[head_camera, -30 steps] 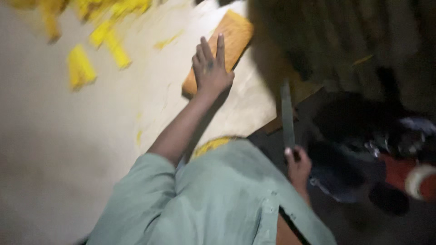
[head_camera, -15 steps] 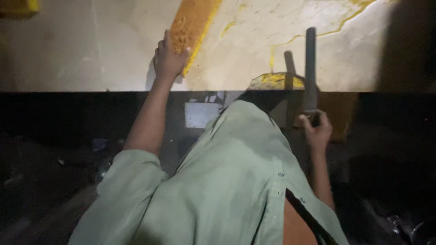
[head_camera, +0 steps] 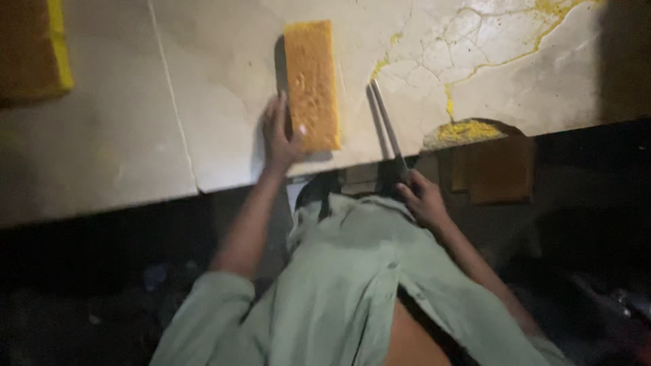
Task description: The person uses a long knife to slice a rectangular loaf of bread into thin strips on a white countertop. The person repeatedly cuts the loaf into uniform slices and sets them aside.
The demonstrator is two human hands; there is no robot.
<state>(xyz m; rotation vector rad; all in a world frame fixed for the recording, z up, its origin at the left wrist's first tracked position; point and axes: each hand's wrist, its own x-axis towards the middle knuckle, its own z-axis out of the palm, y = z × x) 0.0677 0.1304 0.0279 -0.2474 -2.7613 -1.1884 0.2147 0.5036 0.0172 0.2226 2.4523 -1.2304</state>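
A long orange-yellow slab (head_camera: pixel 312 81) lies on the pale stone counter (head_camera: pixel 135 122), pointing away from me. My left hand (head_camera: pixel 279 135) rests flat against its near left side, thumb touching the slab. My right hand (head_camera: pixel 422 198) is at the counter's front edge, closed on the handle of a long thin knife (head_camera: pixel 386 122) whose blade lies over the counter just right of the slab.
Another orange block (head_camera: pixel 30 47) sits at the far left. Yellow crumbs and cracks mark the counter at the right, with a chipped patch (head_camera: pixel 468 130) on its edge. A brown box (head_camera: pixel 498 169) stands below the edge. Under the counter is dark.
The view has swung so the counter sits square ahead. My left hand slid down the slab's left side, and my right hand brought the knife blade closer to the slab.
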